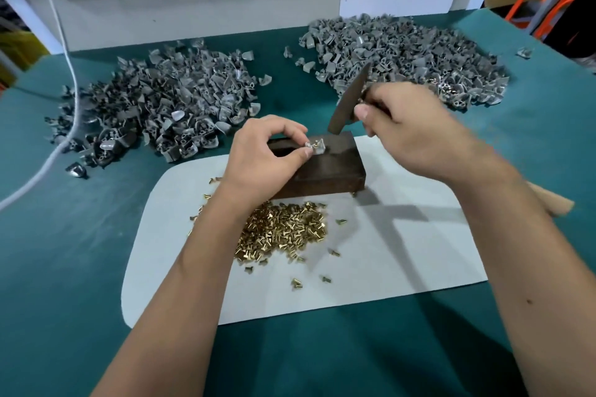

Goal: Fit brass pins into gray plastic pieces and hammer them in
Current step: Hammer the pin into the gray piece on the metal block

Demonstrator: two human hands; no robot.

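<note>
The left hand (267,151) pinched a gray piece (317,148) on top of the dark block (325,167), and a brass pin (316,141) seemed to stand in it, though it was too small to be sure. The right hand (409,126) was clenched around the hammer (350,100), whose head hung tilted just above the block. Loose pins (287,229) lay on the white sheet (403,251).

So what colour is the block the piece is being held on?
Dark brown, a wooden block; seen from the head camera.
</note>
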